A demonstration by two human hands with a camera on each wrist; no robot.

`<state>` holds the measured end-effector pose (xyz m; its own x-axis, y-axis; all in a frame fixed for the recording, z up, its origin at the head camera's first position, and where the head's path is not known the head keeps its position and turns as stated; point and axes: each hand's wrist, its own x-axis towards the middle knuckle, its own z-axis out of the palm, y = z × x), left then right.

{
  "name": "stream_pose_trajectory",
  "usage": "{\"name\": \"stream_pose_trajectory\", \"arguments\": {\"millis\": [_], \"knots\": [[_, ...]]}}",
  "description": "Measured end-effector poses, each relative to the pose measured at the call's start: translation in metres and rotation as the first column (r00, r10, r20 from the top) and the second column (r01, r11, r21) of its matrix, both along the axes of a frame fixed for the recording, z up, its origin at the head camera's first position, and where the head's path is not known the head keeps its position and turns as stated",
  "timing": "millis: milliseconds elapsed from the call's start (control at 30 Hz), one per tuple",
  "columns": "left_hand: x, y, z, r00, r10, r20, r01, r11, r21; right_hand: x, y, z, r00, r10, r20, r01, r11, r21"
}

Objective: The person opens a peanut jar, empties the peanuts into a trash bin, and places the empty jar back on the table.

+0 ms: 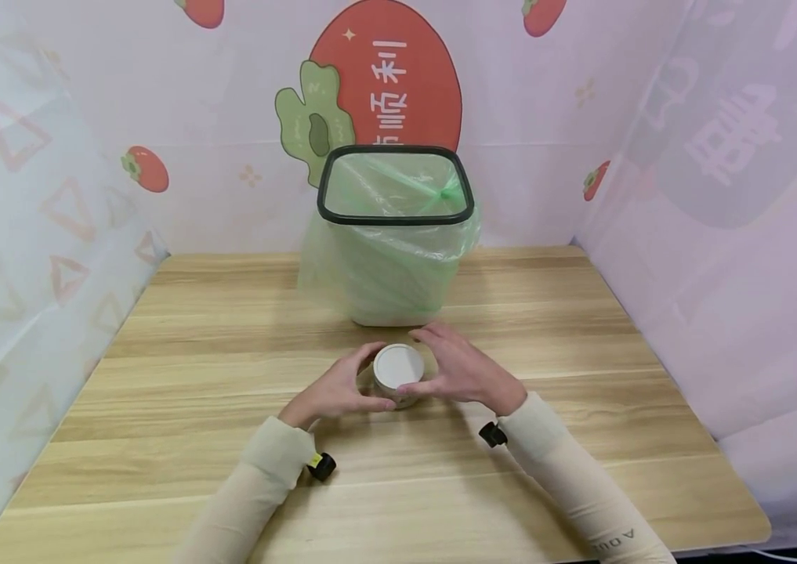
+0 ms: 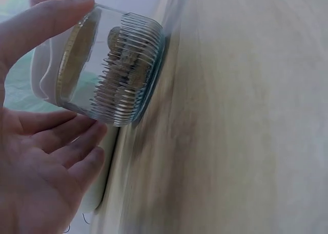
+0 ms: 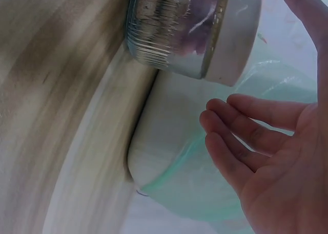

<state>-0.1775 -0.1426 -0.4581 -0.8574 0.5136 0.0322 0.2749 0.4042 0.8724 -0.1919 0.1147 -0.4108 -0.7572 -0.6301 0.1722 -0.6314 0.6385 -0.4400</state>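
A small glass jar [image 2: 128,65] with a ribbed lower wall stands upright on the wooden table. Brown lumpy pieces lie inside it. Its white lid [image 1: 398,366] is on, with a gold band under the rim. My left hand [image 1: 338,386] curves loosely around the jar's left side. Its thumb is at the front, and its fingers [image 2: 74,142] reach along the back without closing round the glass. On the other side my right hand [image 1: 465,368] is spread, thumb by the lid's front edge, fingers [image 3: 246,126] apart from the jar.
Just behind the jar stands a pale bin [image 1: 398,282] with a black rim [image 1: 398,220] and a translucent green bag, knotted at the right. The wooden table [image 1: 215,329] extends to both sides. Printed cloth walls [image 1: 229,94] enclose the back and sides.
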Motion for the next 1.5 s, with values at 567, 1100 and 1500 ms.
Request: {"name": "stream_pose_trajectory", "arguments": {"millis": [567,1100,1500], "knots": [[-0.004,0.009,-0.006,0.999,-0.026,0.026,0.026,1.0,0.009,-0.003,-0.016,-0.008,1.0,0.004,-0.025,-0.003,0.999,0.036],[-0.004,0.009,-0.004,0.999,-0.029,0.044,0.027,0.999,0.036,0.0,-0.022,-0.013,0.985,-0.05,-0.166,0.043,0.998,-0.042],[-0.005,0.016,0.007,0.995,0.094,0.022,-0.096,0.986,0.137,0.002,-0.028,0.007,0.969,-0.09,-0.229,0.07,0.993,-0.095]]}}
